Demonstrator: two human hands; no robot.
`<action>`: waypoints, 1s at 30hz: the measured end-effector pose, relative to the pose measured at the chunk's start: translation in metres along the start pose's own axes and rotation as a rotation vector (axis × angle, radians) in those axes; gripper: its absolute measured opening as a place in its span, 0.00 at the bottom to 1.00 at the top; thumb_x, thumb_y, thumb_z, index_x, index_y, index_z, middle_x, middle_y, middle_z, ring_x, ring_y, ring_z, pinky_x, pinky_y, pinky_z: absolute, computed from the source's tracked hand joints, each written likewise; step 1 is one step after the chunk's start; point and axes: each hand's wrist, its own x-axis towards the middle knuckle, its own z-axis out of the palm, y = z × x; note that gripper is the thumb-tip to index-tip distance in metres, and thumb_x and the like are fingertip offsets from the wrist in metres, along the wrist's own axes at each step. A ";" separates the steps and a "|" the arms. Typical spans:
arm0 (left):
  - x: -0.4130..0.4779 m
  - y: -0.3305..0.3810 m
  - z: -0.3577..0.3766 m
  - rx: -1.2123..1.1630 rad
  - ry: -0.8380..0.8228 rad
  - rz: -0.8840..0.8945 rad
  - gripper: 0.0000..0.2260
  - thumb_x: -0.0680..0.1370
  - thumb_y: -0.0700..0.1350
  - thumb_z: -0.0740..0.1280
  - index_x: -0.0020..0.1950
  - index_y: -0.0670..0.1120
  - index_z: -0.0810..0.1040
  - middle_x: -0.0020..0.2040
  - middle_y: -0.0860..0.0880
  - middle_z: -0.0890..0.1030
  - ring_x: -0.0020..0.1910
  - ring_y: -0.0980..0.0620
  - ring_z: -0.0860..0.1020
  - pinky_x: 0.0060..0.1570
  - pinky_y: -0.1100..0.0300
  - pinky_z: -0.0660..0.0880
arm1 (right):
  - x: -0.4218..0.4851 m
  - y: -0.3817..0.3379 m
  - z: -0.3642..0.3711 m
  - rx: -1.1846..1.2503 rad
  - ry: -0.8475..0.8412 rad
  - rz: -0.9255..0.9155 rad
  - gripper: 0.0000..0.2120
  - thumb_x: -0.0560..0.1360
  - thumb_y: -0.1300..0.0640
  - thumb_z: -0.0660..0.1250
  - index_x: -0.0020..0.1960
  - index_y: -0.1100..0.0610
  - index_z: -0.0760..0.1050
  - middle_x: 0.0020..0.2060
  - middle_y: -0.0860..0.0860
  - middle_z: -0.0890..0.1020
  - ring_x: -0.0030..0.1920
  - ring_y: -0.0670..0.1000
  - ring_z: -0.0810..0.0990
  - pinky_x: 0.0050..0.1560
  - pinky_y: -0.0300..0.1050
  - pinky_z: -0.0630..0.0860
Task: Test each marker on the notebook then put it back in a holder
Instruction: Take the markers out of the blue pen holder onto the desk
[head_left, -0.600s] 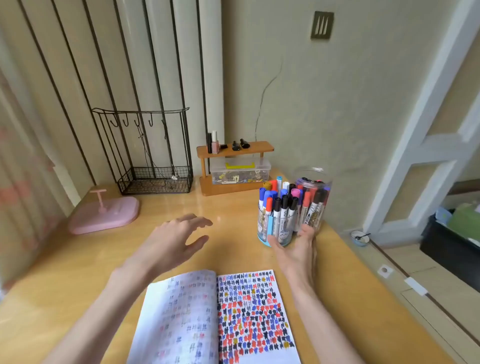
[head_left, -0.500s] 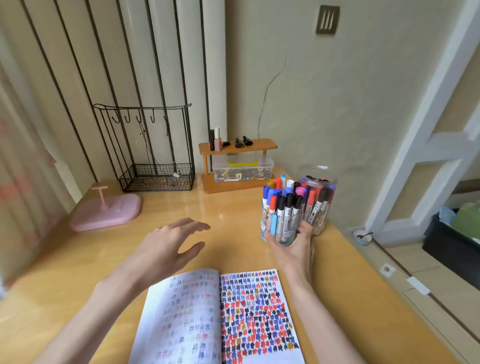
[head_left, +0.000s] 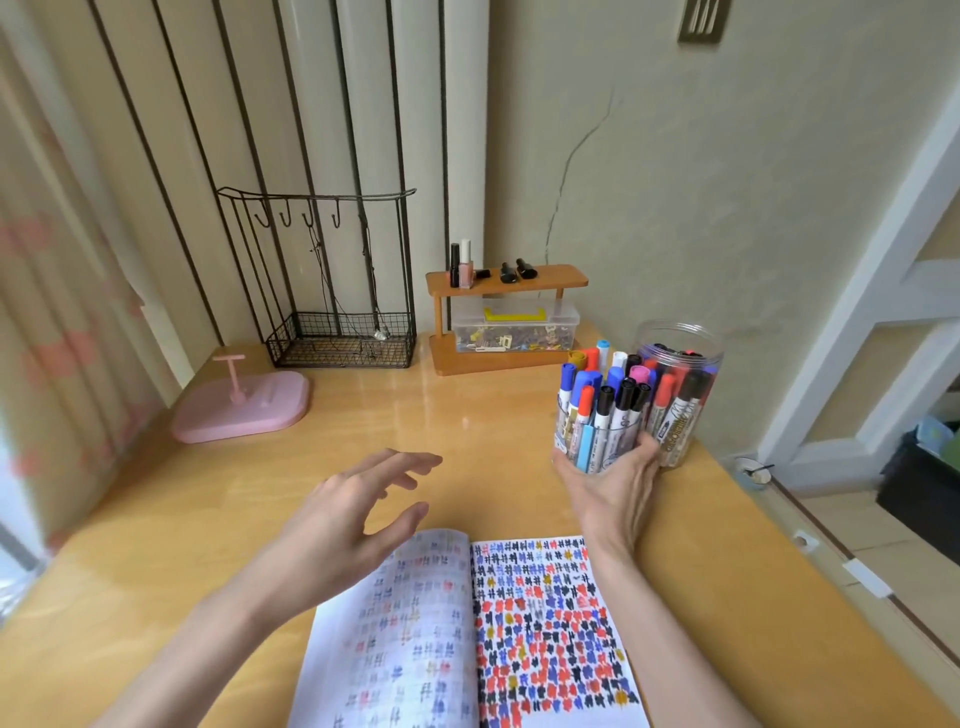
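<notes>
Right of notebook (head_left: 545, 623): right hand (head_left: 613, 493) grips front holder (head_left: 592, 447) low.
Left hand (head_left: 358, 514): released, hovering, holding nothing.
Advice: steady holder upright; pluck one of the markers (head_left: 603, 410) by its cap.

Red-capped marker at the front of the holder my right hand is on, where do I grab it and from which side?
Pinch the red-capped marker by its cap, coming straight down from above with the free left hand. It stands upright, cap up, packed among neighbours, so only its top is clear; the right hand wraps the holder's near side.
</notes>
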 end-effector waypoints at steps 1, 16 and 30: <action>0.002 0.000 0.004 -0.039 -0.003 -0.002 0.17 0.83 0.55 0.66 0.72 0.61 0.73 0.64 0.67 0.77 0.63 0.63 0.78 0.59 0.56 0.77 | 0.000 -0.001 0.000 0.021 -0.009 0.010 0.48 0.60 0.52 0.87 0.70 0.62 0.65 0.62 0.60 0.77 0.60 0.62 0.78 0.60 0.50 0.74; 0.035 0.004 0.036 -0.398 0.034 -0.028 0.24 0.81 0.50 0.71 0.76 0.57 0.70 0.67 0.59 0.79 0.65 0.58 0.80 0.61 0.52 0.80 | -0.004 -0.002 -0.001 0.107 -0.160 -0.150 0.48 0.57 0.52 0.86 0.70 0.49 0.63 0.57 0.45 0.78 0.55 0.51 0.79 0.56 0.53 0.79; 0.107 0.033 0.059 -0.743 0.079 -0.029 0.51 0.69 0.49 0.82 0.84 0.60 0.54 0.74 0.60 0.69 0.69 0.71 0.70 0.64 0.70 0.73 | -0.002 0.000 -0.022 -0.068 -0.326 -0.493 0.51 0.56 0.56 0.85 0.73 0.51 0.64 0.64 0.48 0.74 0.66 0.50 0.71 0.64 0.51 0.75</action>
